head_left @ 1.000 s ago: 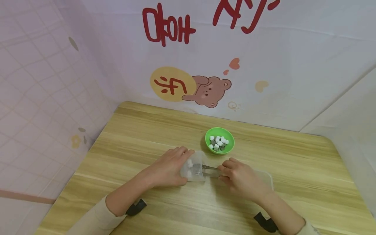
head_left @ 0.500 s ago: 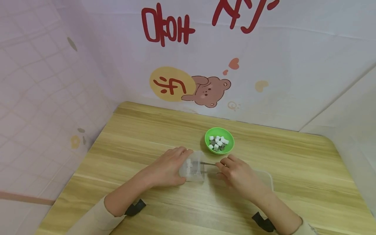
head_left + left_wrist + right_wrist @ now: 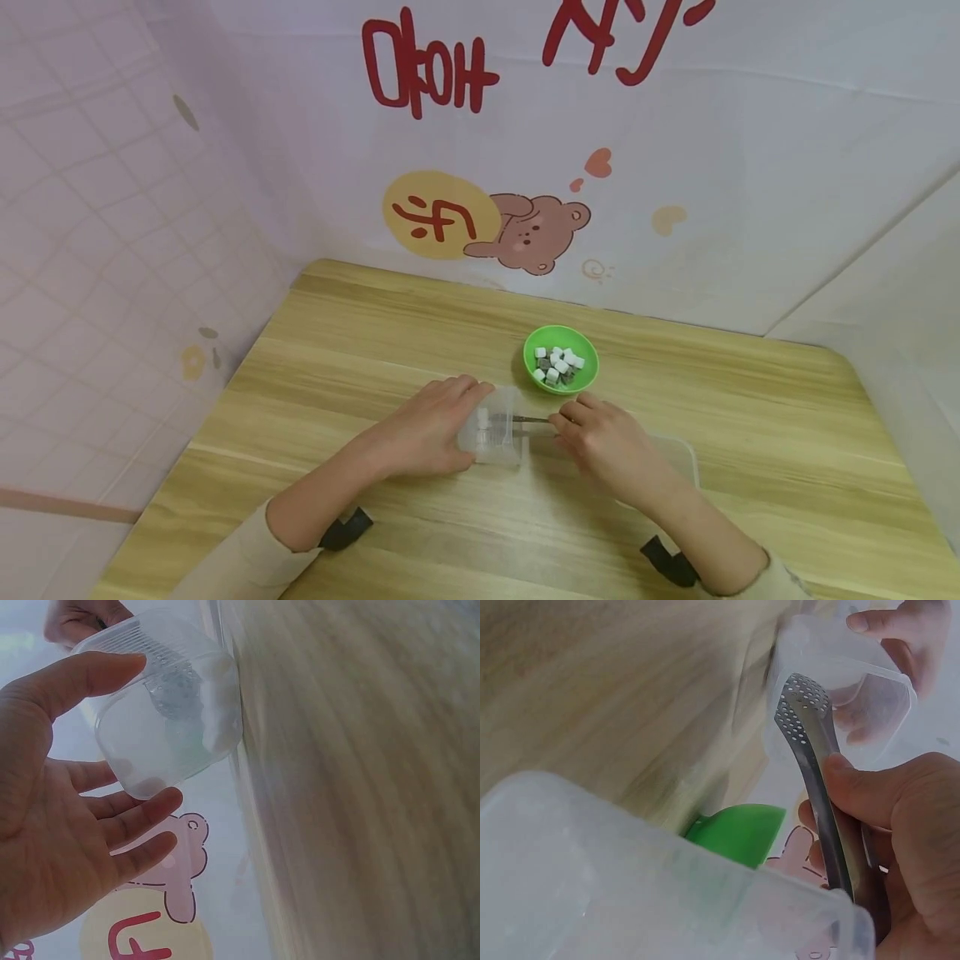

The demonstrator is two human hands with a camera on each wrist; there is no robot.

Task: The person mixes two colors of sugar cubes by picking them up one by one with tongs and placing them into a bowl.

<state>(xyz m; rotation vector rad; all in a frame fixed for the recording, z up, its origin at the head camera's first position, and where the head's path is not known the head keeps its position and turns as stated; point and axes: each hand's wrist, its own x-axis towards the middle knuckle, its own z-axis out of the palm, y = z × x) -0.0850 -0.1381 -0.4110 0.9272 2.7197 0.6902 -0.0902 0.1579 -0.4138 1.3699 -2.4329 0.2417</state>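
My left hand [image 3: 431, 429] grips a clear plastic container [image 3: 504, 402] lying tipped on the table, its mouth facing right. Several white cubes [image 3: 219, 712] sit at the lower side inside it. Metal tongs [image 3: 817, 750] with perforated ends are pinched in my right hand [image 3: 611, 450], and their tips reach into the container's mouth. Whether the tips touch a cube cannot be made out. Just behind the hands stands a green bowl [image 3: 581, 342] with white and grey cubes [image 3: 558, 367] in it.
A second clear plastic box [image 3: 681, 454] lies partly under my right forearm; its edge fills the lower left of the right wrist view. The wooden table [image 3: 360, 317] meets a white printed cloth [image 3: 675, 150] at the back and sides.
My right hand has shifted slightly left with the tongs, whose angle has changed a little. The left hand and the container have barely moved. The bowl's contents look the same.
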